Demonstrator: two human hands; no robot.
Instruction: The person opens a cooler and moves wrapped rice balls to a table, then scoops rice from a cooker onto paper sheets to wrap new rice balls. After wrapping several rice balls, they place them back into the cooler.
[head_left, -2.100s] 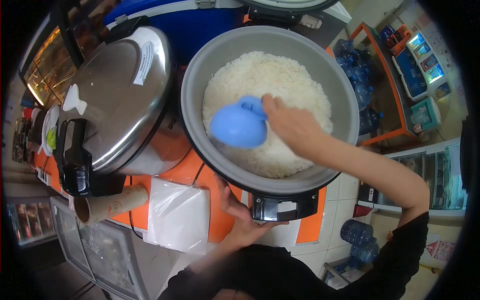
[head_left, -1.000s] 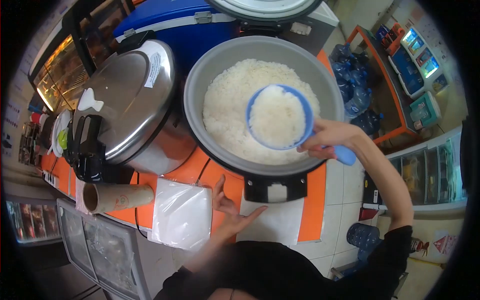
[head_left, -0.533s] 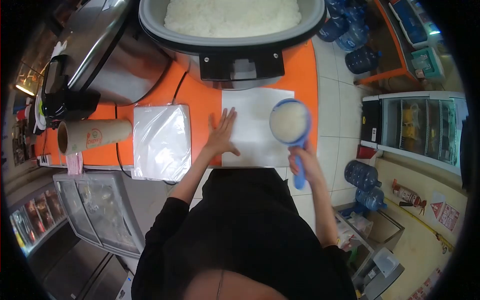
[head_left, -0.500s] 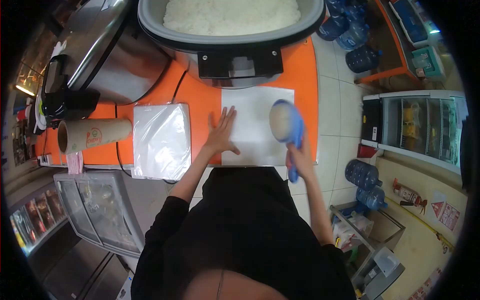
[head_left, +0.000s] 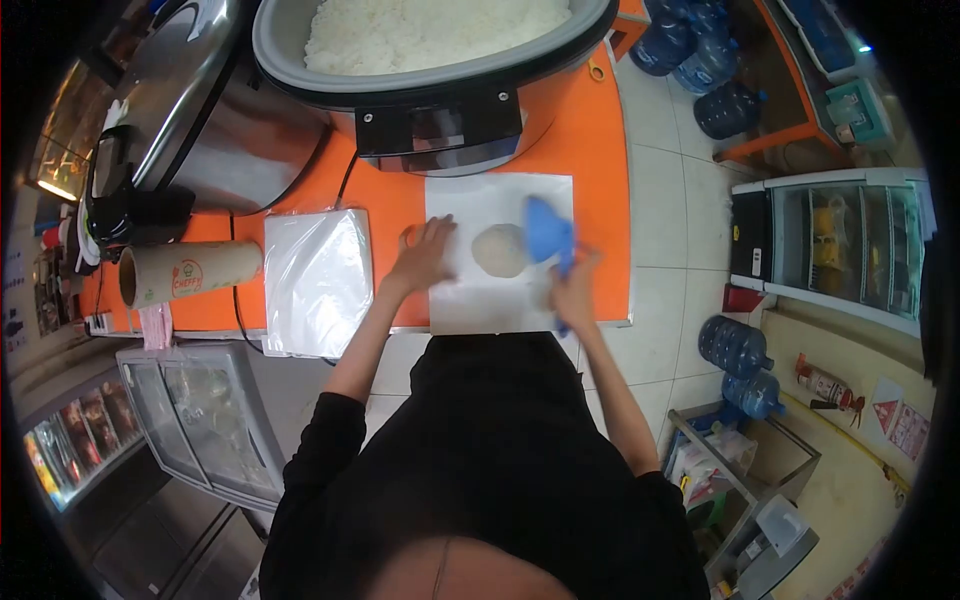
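Note:
A white paper sheet (head_left: 470,305) lies on the orange table, with a round mound of rice (head_left: 499,250) near its middle. My left hand (head_left: 422,257) rests with fingers spread on the sheet's left edge. Closed around the handle of a blue scoop (head_left: 549,230), my right hand (head_left: 576,290) is over the sheet's right side, just right of the mound. The scoop is tipped, its inside turned toward the rice, and blurred by motion. Behind the sheet stands a large open cooker (head_left: 440,130) full of white rice (head_left: 430,35).
Left of the sheet are a plastic-wrapped stack of paper (head_left: 317,285), a brown cardboard tube (head_left: 192,272) and a large steel cooker (head_left: 235,140). The orange table's (head_left: 600,180) right edge borders the tiled floor. Blue water bottles (head_left: 730,110) and a glass-door fridge (head_left: 850,245) stand beyond.
The scoop has moved left and tipped over, and its rice is now on the sheet. My right hand has shifted slightly left. My left hand still touches the sheet's left side.

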